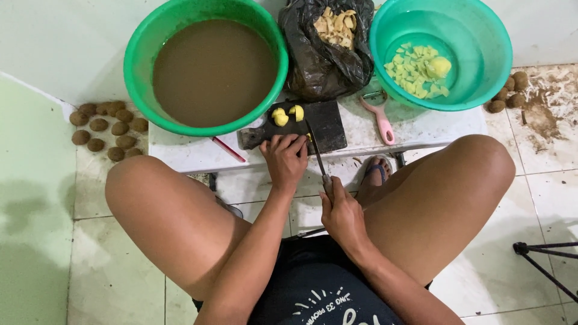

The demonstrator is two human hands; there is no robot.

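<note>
Yellow, peeled potato pieces are the focus here, seen from above by a seated person looking down between their bare knees. A dark cutting board (325,123) lies on a low white table (421,127). The left hand (285,157) is curled down over a piece at the board's near edge; the piece itself is almost wholly hidden under the fingers. The right hand (342,213) is closed around the handle of a knife (317,157), whose blade angles up and touches the board just beside the left fingers. Two more peeled potato halves (288,114) sit further back on the board, apart from both hands.

Peeled potato is probably firm and fairly light but wet and slippery, so it likely holds best pinned cut side down, with fingertips tucked back from the blade.

Behind the board stand a green basin of muddy brown water (214,71), a black plastic bag of peelings (325,48), and a teal basin (442,51) holding cut yellow slices (415,72) in clear water. A pink peeler (379,117) lies on the table near the teal basin. Unpeeled brown potatoes (108,129) are heaped on the tiled floor at left, with a few more at right (509,93).
</note>
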